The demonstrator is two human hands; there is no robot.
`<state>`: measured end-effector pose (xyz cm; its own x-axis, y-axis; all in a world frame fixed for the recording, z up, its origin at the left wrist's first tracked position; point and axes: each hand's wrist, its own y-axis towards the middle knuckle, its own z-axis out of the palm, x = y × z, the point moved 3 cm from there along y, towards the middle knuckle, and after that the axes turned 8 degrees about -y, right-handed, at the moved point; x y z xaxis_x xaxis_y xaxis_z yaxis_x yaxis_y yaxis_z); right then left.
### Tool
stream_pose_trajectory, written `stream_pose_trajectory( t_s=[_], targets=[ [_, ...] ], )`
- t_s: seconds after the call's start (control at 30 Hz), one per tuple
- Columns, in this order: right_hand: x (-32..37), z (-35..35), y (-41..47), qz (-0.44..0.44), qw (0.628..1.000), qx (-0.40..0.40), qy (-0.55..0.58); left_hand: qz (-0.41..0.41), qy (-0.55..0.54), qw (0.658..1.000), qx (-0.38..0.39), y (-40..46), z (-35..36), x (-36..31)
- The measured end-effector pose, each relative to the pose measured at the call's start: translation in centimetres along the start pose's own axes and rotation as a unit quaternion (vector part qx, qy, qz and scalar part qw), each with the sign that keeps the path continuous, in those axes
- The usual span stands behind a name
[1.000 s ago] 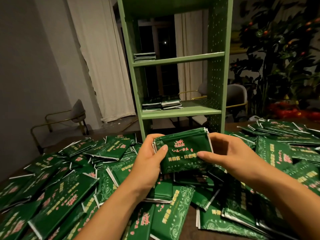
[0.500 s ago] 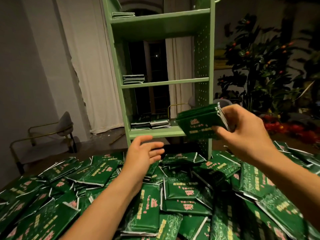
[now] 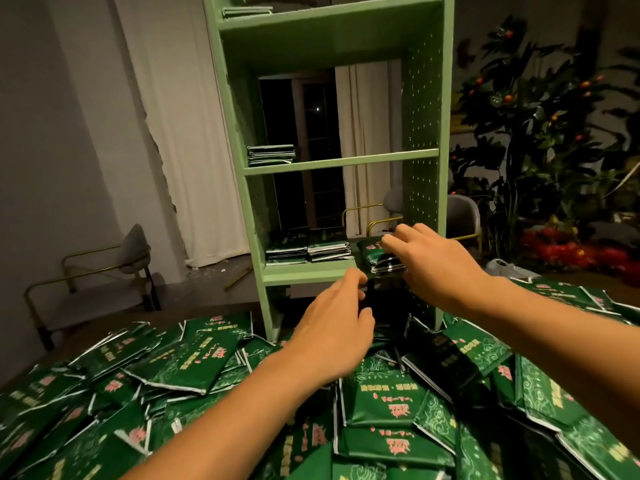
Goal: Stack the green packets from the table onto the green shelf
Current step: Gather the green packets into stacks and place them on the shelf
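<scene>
Your right hand [image 3: 436,261] grips a bundle of green packets [image 3: 379,259] at the right of the green shelf [image 3: 420,188]'s lowest board, beside two stacks [image 3: 308,249]; left hand [image 3: 334,327] loosely curled, holding nothing visible; square edges flush before releasing; loose packets [image 3: 194,358] cover the near table.

You have two hands in view, the left [image 3: 334,327] and the right [image 3: 438,263]. One shelf unit [image 3: 424,133] stands ahead with three boards showing. On it you can count five packet stacks: one on the top board [image 3: 246,11], one on the middle [image 3: 272,155], and three on the bottom [image 3: 286,249] [image 3: 329,247] [image 3: 379,259]. Loose packets [image 3: 194,358] on the table are too many to count. Two chairs: one left [image 3: 133,251], one behind [image 3: 462,216]. One plant [image 3: 540,133].
</scene>
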<state>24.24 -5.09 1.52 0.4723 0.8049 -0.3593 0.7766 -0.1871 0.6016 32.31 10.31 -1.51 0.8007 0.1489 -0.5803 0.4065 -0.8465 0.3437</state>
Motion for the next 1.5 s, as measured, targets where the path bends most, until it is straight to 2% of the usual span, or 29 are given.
stream_pose_trajectory(
  t_s=[0.17,0.27,0.33,0.43,0.5,0.57,0.73,1.0,1.13,1.27,1.5],
  targets=[
    [-1.4,1.0,2.9,-0.036,0.996,0.053,0.057,0.084,0.107,0.991,-0.012,0.9,0.5,0.3],
    [-1.6,1.5,3.4,-0.015,0.992,0.088,0.086,0.112,0.128,0.985,-0.025,1.6,0.9,0.3],
    [-1.5,1.3,2.7,-0.001,0.997,0.059,0.051,0.131,0.152,0.979,-0.027,2.0,1.2,0.3],
    [-0.4,0.1,0.0,-0.034,0.999,-0.04,-0.008,0.154,0.196,0.968,-0.029,2.6,1.8,0.4],
    [0.5,0.1,-1.5,-0.065,0.997,-0.038,0.009,0.162,0.219,0.962,-0.034,3.2,2.4,0.5],
    [1.1,0.7,-2.3,-0.056,0.998,0.003,0.03,0.164,0.231,0.958,-0.035,3.8,2.8,0.6],
    [0.3,2.6,-1.6,0.003,0.995,0.039,0.092,0.15,0.259,0.954,-0.024,5.5,3.6,0.8],
    [-0.3,4.1,0.7,-0.01,0.986,0.127,0.108,0.109,0.28,0.954,0.01,7.4,2.8,1.5],
    [0.3,2.4,0.3,-0.012,0.989,0.087,0.118,0.133,0.27,0.954,-0.006,5.5,1.6,2.1],
    [1.5,0.2,-1.1,-0.016,0.988,0.065,0.142,0.105,0.244,0.964,-0.012,3.0,0.0,2.9],
    [3.8,-2.2,-5.2,-0.014,0.967,0.142,0.209,0.034,0.194,0.98,0.005,-2.9,-1.5,3.6]
  ],
)
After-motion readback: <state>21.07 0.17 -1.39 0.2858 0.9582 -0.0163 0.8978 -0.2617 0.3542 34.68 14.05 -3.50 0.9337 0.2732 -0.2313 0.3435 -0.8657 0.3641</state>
